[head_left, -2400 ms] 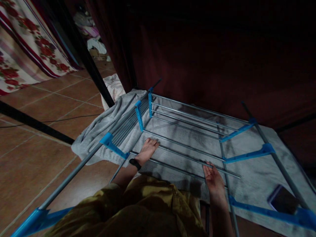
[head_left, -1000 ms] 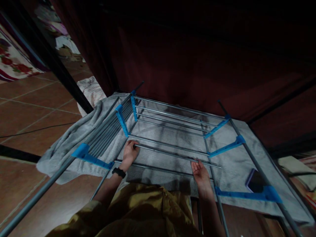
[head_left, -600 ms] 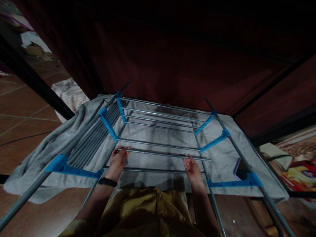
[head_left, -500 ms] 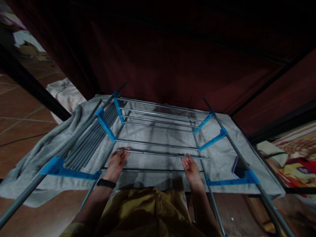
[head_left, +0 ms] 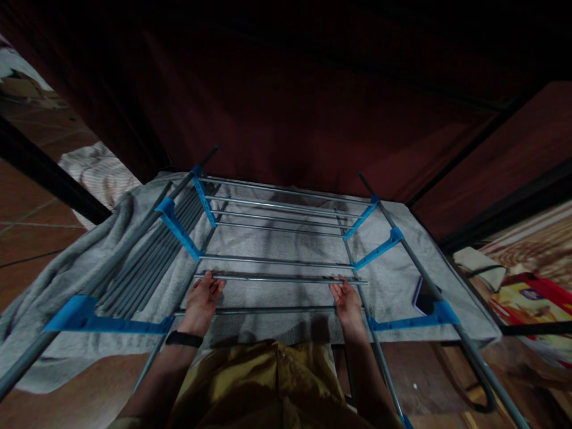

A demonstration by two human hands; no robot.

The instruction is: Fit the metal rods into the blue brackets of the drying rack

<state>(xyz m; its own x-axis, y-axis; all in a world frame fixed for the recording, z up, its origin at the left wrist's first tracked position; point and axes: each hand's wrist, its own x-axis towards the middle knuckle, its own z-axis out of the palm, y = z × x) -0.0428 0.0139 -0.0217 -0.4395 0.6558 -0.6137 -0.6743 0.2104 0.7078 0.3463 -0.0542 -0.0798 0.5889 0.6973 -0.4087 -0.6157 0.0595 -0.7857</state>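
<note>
A metal clothes-drying rack (head_left: 277,229) with grey rods and blue plastic joints lies on a grey towel (head_left: 402,280) on the floor. A loose grey metal rod (head_left: 281,278) lies crosswise just above the rack's rails. My left hand (head_left: 202,296), with a black band on its wrist, pinches the rod's left end. My right hand (head_left: 346,298) is palm up, with its fingertips closed on the right end. A folded side wing (head_left: 147,262) of the rack lies to the left of my left hand.
A phone (head_left: 423,296) lies on the towel by the right blue joint. A dark red cloth wall (head_left: 286,107) stands right behind the rack. A striped cloth (head_left: 96,173) and a black pole (head_left: 49,185) lie left, a colourful box (head_left: 527,298) right.
My left hand went from lying flat on the rails to gripping the loose rod's end. Both hands have brought the rod level and nearer to me. The view has swung right.
</note>
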